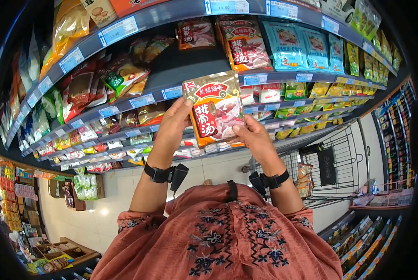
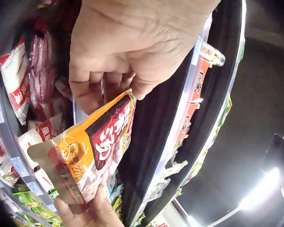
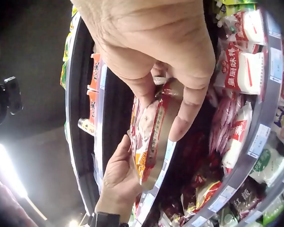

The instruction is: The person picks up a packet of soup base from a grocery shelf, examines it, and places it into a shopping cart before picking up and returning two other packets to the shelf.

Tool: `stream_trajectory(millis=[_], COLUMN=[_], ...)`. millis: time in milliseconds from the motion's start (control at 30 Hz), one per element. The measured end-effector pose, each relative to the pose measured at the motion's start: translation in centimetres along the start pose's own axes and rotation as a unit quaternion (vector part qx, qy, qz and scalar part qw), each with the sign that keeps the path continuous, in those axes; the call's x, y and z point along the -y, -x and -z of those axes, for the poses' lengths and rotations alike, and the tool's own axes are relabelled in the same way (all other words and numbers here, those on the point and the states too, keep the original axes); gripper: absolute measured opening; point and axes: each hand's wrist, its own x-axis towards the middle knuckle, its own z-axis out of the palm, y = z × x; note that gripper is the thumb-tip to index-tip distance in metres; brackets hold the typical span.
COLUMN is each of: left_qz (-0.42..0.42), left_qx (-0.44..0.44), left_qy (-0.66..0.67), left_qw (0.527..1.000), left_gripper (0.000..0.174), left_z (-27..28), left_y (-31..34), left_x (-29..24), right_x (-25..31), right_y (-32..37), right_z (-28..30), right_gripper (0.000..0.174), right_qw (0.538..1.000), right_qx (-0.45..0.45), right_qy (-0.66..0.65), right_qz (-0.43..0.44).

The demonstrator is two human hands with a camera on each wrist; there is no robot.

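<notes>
Both hands hold up a brown, orange and red packet of rib soup mix (image 1: 218,105), its printed front turned up toward the head camera. My left hand (image 1: 174,123) pinches its left edge, thumb near the upper part. At the lower right corner, my right hand (image 1: 255,140) grips with the thumb on the front and fingers behind. In the left wrist view the packet (image 2: 92,142) tilts between the left hand (image 2: 137,42) and the right fingers below. The right wrist view shows it edge-on under the right hand (image 3: 156,47).
Shelves ahead carry matching rib soup packets (image 1: 244,44), blue packets (image 1: 286,44) and many other bags. Price labels (image 1: 118,31) line the shelf edges. A wire shopping cart (image 1: 340,158) stands to the right with a packet (image 1: 304,175) inside. Boxes (image 1: 87,186) sit on the floor at left.
</notes>
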Motion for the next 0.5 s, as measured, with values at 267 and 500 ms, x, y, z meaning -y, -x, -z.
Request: stream_trajectory(millis=[267,500], left_qz=[0.022,0.068], left_qx=[0.075,0.063], left_qy=[-0.102,-0.207], left_qw=[0.992,0.974], left_gripper=[0.043,0.045], left_z=[-0.4,-1.1], left_y=[0.7,1.1], left_x=[-0.4,-1.9], right_x=[0.3,0.2], right_y=[0.0,-0.5], right_z=[-0.5,-0.3], right_gripper=[0.027,0.026], right_qw=[1.000,1.000], right_qx=[-0.014,-0.013], right_qy=[0.001,0.022], right_qz=[-0.003,-0.012])
